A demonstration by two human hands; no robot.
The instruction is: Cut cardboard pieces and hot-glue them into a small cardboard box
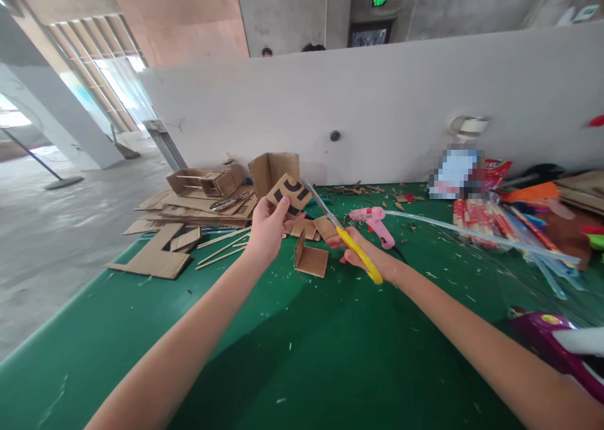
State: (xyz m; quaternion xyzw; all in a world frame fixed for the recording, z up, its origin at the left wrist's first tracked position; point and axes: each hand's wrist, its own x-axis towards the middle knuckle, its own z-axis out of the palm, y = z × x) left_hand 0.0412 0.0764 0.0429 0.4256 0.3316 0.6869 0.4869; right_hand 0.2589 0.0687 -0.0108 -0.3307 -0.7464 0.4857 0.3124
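My left hand [267, 227] holds up a small cardboard piece [289, 192] with black printed marks, above the green table [141, 329]. In my right hand [365, 254] are yellow-handled scissors [340, 231], blades pointing up and left with their tips touching the right edge of the cardboard piece. A folded cardboard corner [310, 257] stands on the table between my two hands. Small cardboard offcuts [314, 227] lie just behind it.
A pink glue gun [375, 222] lies right of the scissors. Stacked cardboard sheets and boxes [193, 206] with pliers and wooden sticks fill the left. Coloured packets, clear plastic and straws [509, 225] crowd the right. A purple object [557, 339] sits near right. A white partition [377, 102] backs the table.
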